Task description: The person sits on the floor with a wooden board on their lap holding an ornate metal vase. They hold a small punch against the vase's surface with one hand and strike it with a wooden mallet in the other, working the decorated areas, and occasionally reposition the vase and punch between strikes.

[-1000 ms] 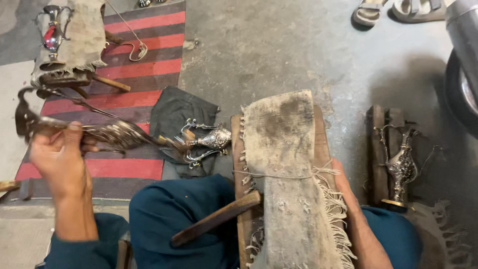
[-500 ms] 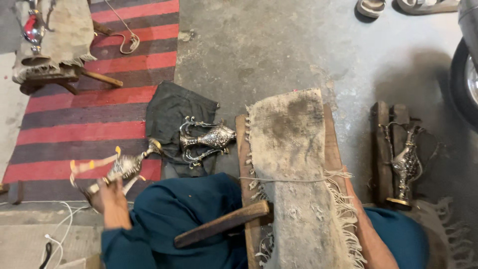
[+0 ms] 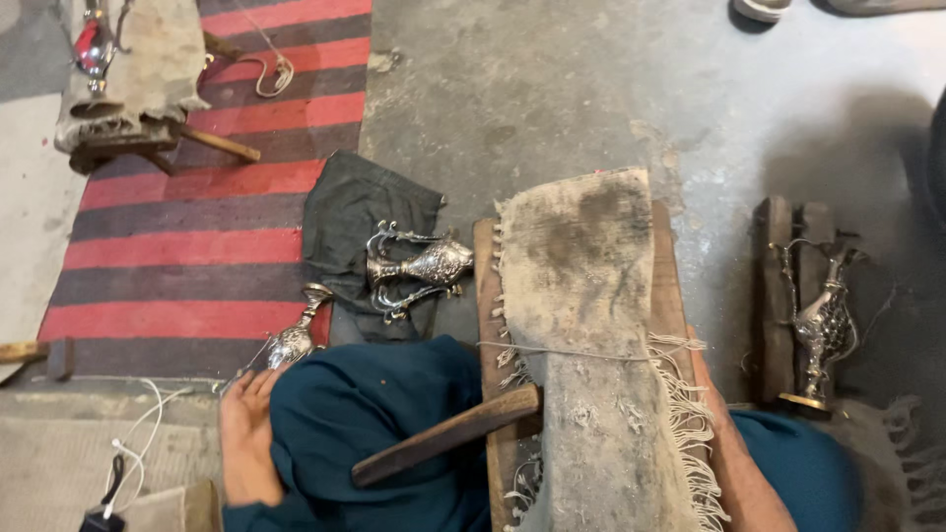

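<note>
My left hand [image 3: 246, 433] rests low on the left beside my blue-trousered knee. Its fingers are spread and the tips touch the foot of a small silver ewer [image 3: 293, 340], which lies on the striped rug [image 3: 187, 207]. A second ornate silver vase with two curled handles [image 3: 424, 266] lies on a dark cloth [image 3: 350, 202] just beyond. Only my right forearm [image 3: 724, 443] shows, along the right edge of the wooden bench [image 3: 665, 296]. That hand is hidden by the bench's dirty fringed cloth [image 3: 581, 296]. A wooden handle [image 3: 443, 438] leans across my lap.
A silver ewer [image 3: 823, 325] lies on wooden blocks [image 3: 774, 286] at the right. At the top left stands another cloth-covered bench [image 3: 138, 74] with a shiny vessel [image 3: 92, 44]. A white cable [image 3: 138, 433] trails at the lower left, and a sandal [image 3: 764, 8] is on the concrete floor.
My left hand has swung the small ewer in from the far left and down onto the rug by my knee, and its grip has loosened. The view has tilted downward.
</note>
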